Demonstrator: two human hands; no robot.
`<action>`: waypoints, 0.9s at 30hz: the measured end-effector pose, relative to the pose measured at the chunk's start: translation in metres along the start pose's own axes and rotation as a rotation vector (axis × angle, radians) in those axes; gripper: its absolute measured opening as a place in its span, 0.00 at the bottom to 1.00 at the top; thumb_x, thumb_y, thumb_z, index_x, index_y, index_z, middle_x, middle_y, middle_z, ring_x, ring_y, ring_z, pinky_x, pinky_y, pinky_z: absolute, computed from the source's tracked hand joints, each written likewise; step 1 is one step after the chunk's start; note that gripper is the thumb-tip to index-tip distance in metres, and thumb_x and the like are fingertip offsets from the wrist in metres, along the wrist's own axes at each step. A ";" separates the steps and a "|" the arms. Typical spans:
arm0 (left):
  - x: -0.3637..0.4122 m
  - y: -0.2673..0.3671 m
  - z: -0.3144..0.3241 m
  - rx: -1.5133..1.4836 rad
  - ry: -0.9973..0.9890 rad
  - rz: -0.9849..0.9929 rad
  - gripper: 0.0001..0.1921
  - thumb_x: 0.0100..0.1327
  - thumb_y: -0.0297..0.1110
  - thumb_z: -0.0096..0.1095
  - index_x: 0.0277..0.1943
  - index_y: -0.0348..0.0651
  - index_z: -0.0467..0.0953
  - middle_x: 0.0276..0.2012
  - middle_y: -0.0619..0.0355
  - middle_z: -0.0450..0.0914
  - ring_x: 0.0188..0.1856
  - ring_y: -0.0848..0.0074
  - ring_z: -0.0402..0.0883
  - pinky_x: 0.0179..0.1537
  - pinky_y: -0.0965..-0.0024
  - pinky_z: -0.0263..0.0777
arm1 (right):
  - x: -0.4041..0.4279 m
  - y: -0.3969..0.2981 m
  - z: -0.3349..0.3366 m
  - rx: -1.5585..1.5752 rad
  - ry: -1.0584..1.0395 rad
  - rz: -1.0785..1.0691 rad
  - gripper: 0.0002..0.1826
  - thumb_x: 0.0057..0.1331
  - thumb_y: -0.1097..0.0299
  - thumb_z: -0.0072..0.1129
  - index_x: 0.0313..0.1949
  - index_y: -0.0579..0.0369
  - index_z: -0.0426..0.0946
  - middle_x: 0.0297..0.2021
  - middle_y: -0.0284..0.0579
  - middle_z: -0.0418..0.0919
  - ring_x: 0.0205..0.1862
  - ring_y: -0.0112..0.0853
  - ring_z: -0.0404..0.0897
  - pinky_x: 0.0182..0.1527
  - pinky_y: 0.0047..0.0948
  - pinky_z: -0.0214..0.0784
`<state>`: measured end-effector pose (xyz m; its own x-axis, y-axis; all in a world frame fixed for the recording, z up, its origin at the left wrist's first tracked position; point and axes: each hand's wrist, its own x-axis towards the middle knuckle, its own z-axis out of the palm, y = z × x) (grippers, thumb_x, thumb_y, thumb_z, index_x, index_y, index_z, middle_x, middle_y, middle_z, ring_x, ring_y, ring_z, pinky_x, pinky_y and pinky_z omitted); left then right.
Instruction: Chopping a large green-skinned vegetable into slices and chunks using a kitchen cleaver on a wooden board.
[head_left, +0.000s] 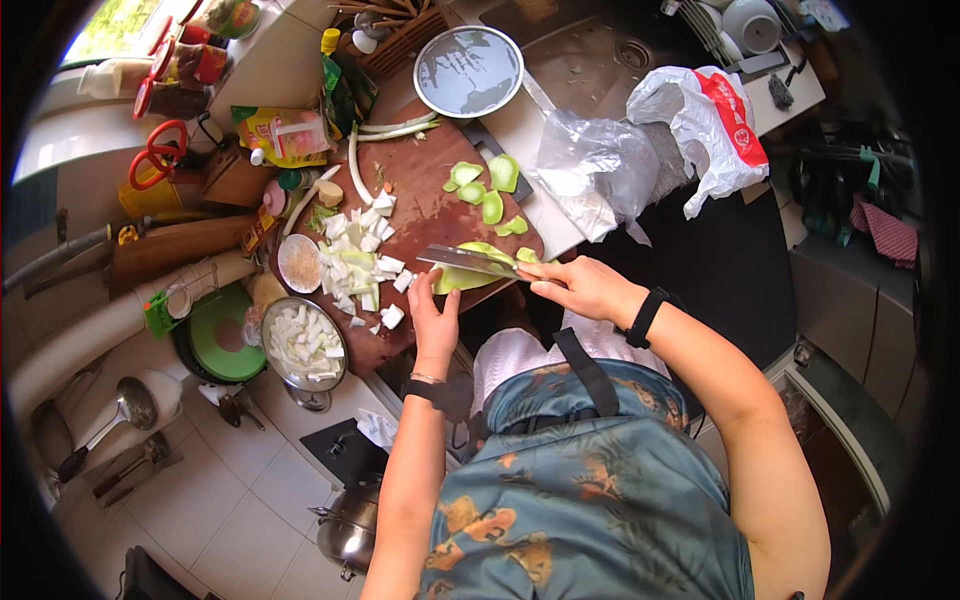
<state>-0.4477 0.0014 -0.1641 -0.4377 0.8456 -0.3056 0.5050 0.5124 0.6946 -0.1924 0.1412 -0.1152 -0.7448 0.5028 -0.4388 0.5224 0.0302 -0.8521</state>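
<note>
My right hand (589, 285) grips the handle of a kitchen knife (466, 259). Its broad blade points left and lies across a large pale-green vegetable piece (461, 280) near the front edge of a wooden cutting board (409, 217). At the left end of that piece, the fingertips and thumb of my left hand (435, 322) hold it. Chopped white and pale-green chunks (352, 255) are heaped on the board to the left. Several curved green peel-like pieces (491, 206) lie beyond the blade. The blade hides part of the piece under it.
A metal bowl of cut white pieces (306, 341) and a small dish of pale granules (299, 264) stand left. Scallion stalks (358, 169) lie at the board's back. A lid-like round pan (469, 71), plastic bags (596, 169) and a sink (592, 60) are beyond.
</note>
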 end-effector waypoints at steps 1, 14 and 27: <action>-0.002 0.006 0.004 0.005 0.035 -0.027 0.25 0.63 0.34 0.67 0.62 0.40 0.70 0.65 0.40 0.64 0.68 0.50 0.63 0.69 0.56 0.58 | -0.001 0.002 -0.001 -0.028 -0.009 -0.015 0.23 0.72 0.48 0.51 0.62 0.40 0.76 0.33 0.54 0.83 0.35 0.48 0.83 0.44 0.39 0.74; -0.009 0.031 0.016 0.067 0.126 -0.104 0.33 0.57 0.36 0.74 0.64 0.37 0.68 0.60 0.44 0.69 0.63 0.54 0.69 0.65 0.58 0.64 | 0.007 0.007 -0.003 -0.057 -0.046 -0.007 0.24 0.72 0.49 0.50 0.64 0.41 0.72 0.33 0.56 0.83 0.36 0.51 0.83 0.42 0.45 0.74; -0.008 0.032 0.014 0.044 0.123 -0.143 0.33 0.56 0.35 0.75 0.63 0.37 0.69 0.60 0.43 0.69 0.64 0.53 0.69 0.66 0.58 0.63 | 0.036 0.018 0.006 0.134 -0.012 0.010 0.24 0.74 0.52 0.51 0.64 0.46 0.73 0.48 0.57 0.82 0.48 0.44 0.84 0.55 0.35 0.72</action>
<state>-0.4177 0.0134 -0.1481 -0.5933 0.7405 -0.3156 0.4622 0.6344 0.6196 -0.2120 0.1541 -0.1484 -0.7452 0.4916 -0.4505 0.4706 -0.0910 -0.8777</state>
